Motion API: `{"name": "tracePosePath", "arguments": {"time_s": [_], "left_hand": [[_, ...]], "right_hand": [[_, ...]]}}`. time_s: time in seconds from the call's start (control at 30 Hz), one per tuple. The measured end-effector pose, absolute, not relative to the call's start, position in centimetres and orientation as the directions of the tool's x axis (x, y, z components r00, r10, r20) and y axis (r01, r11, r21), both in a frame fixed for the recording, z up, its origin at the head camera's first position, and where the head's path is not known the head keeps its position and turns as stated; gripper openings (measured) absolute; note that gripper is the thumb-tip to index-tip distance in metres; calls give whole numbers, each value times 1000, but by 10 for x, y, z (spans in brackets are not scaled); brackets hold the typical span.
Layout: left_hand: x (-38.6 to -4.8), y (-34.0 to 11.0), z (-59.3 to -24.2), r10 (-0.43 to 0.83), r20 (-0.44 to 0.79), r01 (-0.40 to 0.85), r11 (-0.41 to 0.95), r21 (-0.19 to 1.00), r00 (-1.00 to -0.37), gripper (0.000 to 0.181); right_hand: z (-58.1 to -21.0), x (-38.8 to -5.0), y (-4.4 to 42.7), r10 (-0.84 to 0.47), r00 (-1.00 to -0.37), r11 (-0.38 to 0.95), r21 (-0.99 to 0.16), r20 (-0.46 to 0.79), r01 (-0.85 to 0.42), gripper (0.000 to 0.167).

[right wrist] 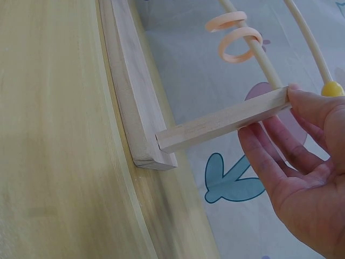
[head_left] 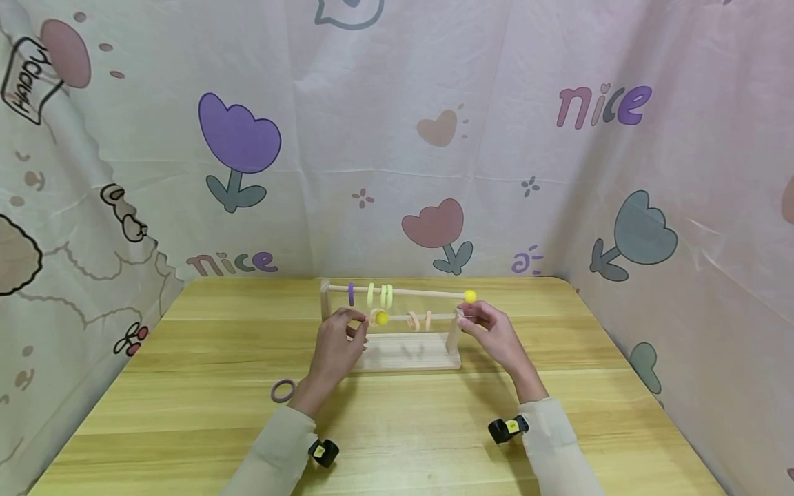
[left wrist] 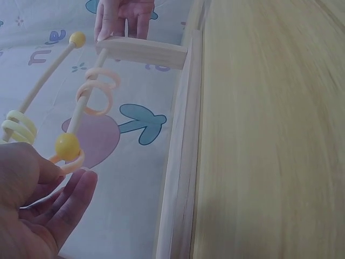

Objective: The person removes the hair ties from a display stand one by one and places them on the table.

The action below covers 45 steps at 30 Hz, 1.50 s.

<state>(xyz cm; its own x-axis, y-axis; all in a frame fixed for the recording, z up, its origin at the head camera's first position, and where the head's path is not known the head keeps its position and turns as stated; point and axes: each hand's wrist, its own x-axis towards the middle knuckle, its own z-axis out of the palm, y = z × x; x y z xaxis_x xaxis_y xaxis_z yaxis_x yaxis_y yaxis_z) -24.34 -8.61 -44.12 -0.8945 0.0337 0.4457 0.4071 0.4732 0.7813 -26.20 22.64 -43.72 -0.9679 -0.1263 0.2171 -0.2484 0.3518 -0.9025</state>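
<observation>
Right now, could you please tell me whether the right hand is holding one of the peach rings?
No, the right hand grips the end of the wooden post, while two peach rings hang on the wooden rod, apart from it.

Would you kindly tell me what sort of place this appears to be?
Probably an indoor corner set up for filming: a wood-grain table before a printed cloth backdrop, plus small black wrist-worn devices.

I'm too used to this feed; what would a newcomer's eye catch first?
Likely the big purple tulip on the backdrop, upper left in the head view. Then the two yellow balls capping the rods of the wooden stand toward the table's far side, and the peach ring pinched in the left hand near the lower ball.
</observation>
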Motion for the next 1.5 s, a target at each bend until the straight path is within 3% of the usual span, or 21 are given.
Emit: {"name": "tracePosePath", "arguments": {"time_s": [1.5], "left_hand": [[-252, -80, -441, 20, 496, 405, 605, 685, -868, 11]], "right_hand": [[-437, -262, 226, -125, -966, 343, -904, 225, -255, 33]]}}
